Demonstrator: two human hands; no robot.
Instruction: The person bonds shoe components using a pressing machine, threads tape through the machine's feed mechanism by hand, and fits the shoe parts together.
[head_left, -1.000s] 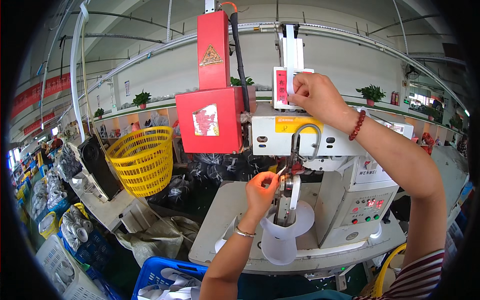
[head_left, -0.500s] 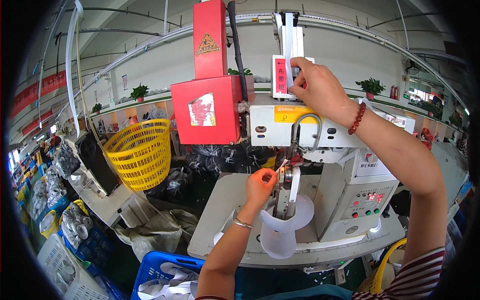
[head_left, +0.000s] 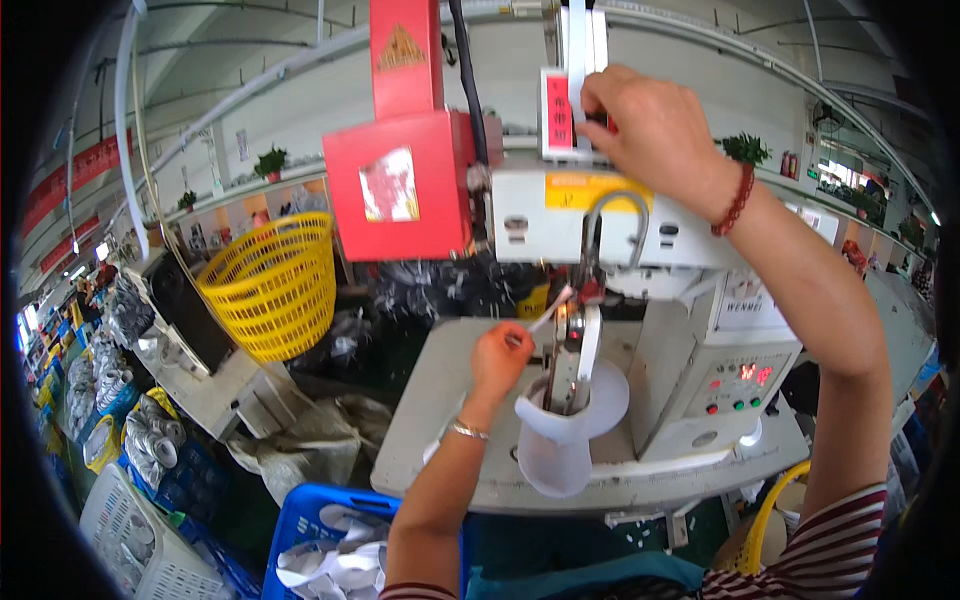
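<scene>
In front of me stands a white tape-sealing machine (head_left: 560, 235) with a red box. My right hand (head_left: 655, 130), wearing a red bead bracelet, is raised to its top, with fingers and thumb closed at the edge of a hanging white tape (head_left: 577, 50), beside a red-and-white label plate (head_left: 557, 112). My left hand (head_left: 500, 358) is closed in a pinch on a narrow white strip (head_left: 545, 318), which slants up to the machine's metal head. Round the upright post below the head hangs a translucent white curved piece (head_left: 553, 455); part of it is behind the post.
A yellow basket (head_left: 275, 290) stands left of the machine. A blue crate (head_left: 300, 510) with white pieces sits low by my left forearm. Another yellow basket (head_left: 755, 535) is at lower right. The control panel (head_left: 735, 390) has lit red digits. Dark bags (head_left: 440, 295) lie behind.
My left hand has moved left and slightly back from the metal head, and more of the white strip shows. My right hand stays at the tape. The whole view has shifted a little.
</scene>
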